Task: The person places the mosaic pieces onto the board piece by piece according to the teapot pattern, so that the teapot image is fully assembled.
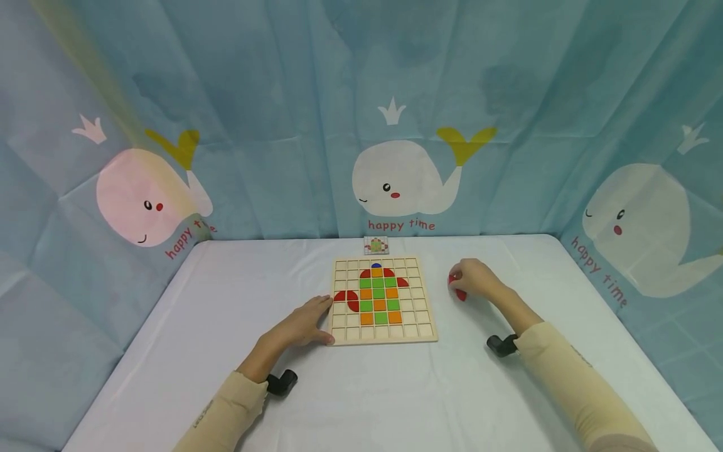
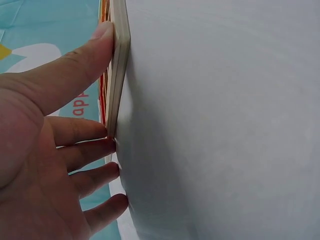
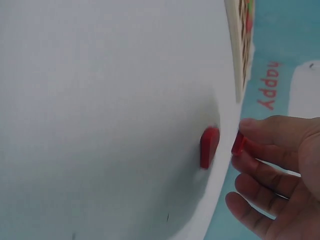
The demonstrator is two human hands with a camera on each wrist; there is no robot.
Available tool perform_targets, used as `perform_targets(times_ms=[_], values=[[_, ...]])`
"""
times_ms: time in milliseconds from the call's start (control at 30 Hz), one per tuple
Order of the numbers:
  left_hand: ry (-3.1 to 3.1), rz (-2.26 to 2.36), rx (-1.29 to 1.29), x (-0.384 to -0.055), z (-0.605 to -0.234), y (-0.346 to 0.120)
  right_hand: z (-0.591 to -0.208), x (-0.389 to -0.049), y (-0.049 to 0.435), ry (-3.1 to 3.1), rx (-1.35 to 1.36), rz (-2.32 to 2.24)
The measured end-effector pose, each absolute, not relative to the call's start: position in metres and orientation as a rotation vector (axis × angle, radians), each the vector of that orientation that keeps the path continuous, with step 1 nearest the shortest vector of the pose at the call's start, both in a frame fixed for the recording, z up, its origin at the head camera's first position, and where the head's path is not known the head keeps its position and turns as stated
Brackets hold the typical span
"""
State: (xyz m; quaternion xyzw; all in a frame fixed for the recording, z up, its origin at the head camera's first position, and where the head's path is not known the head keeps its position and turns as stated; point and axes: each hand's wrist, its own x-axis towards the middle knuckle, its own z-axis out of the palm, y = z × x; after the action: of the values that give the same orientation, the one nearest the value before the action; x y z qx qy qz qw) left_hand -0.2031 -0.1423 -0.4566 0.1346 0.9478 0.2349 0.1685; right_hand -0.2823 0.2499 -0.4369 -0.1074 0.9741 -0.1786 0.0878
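A wooden grid board [image 1: 418, 333] lies on the table, partly filled with green and orange square tiles, rounded red tiles and a small blue one at the top. My left hand [image 1: 307, 323] rests at the board's left side, thumb by the near corner and fairly straight fingers along the edge; in the left wrist view the fingertips meet the board edge [image 2: 120, 75]. To the right of the board, my right hand [image 3: 280, 165] pinches a small red tile [image 3: 238, 143] between thumb and fingers. Another red tile [image 3: 209, 147], with a rounded side, lies on the table just below it.
Behind the board lies a small picture card [image 1: 376, 245] showing a similar coloured pattern. A white cloth [image 1: 395, 402] covers the table. Blue curtains [image 1: 282, 188] with whales hang along the back and sides. Black wrist mounts [image 1: 281, 383] stick out under both sleeves.
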Motion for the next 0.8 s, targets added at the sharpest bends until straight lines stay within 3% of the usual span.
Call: perform_targets(times_ms=[800], values=[[2.701,0.664,0.414,-0.203,-0.457,-0.144,-0.440,-0.274,0.203,2.892,-0.431,-0.550]])
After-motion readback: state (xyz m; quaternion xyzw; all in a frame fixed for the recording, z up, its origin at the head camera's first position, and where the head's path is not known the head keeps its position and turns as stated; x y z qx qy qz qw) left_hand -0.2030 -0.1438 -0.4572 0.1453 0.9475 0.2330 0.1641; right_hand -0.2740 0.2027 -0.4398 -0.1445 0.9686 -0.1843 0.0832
